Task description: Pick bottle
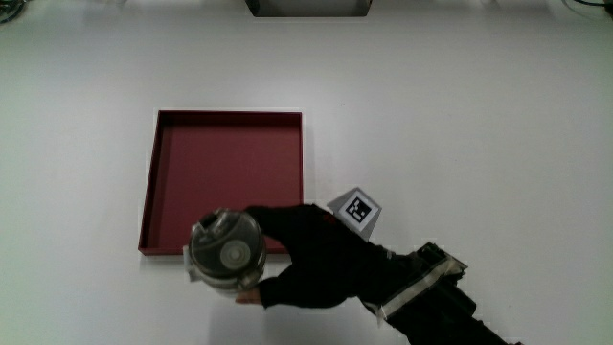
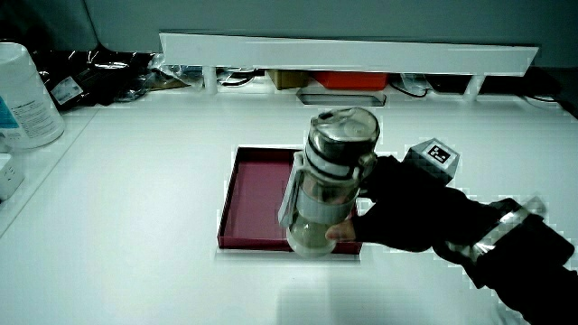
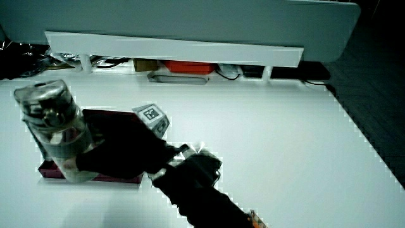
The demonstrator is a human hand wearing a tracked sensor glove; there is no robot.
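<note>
Over tray (image 1: 163, 182) edge nearest person, hand (image 1: 316, 259) grips bottle (image 1: 226, 251), w/ tray corner hidden.

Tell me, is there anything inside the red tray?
No, in the main view the red tray shows only its bare floor; the hand holds the bottle at its nearer edge.

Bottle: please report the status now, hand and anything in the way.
Hand shut on bottle, in both side views too. Bottle upright, over the red tray's edge nearest the person. Nothing else near it on the table.
</note>
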